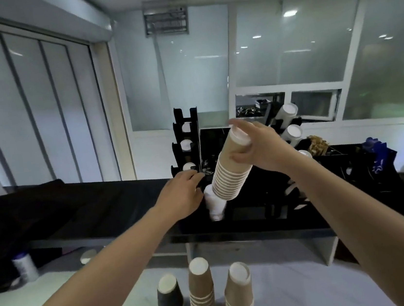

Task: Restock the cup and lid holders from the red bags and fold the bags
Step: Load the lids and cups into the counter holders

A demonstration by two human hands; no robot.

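Observation:
My right hand (261, 145) grips a long stack of brown paper cups (231, 172) near its closed top end, held tilted over the black cup and lid holder (254, 212). The stack's open end points down at a white cup stack (215, 204) sticking out of a holder slot. Beside that slot, my left hand (180, 193) rests with its fingers on the holder's edge. The tiered left rack (184, 142) shows white lids in its slots. No red bag is in sight.
On the white table in front stand a black cup stack (170, 300) and two brown cup stacks (201, 292) (239, 295), all upside down. White cups (290, 121) fill tubes at the holder's right. A blue item (380, 156) lies far right, a small bottle (25, 267) at the left.

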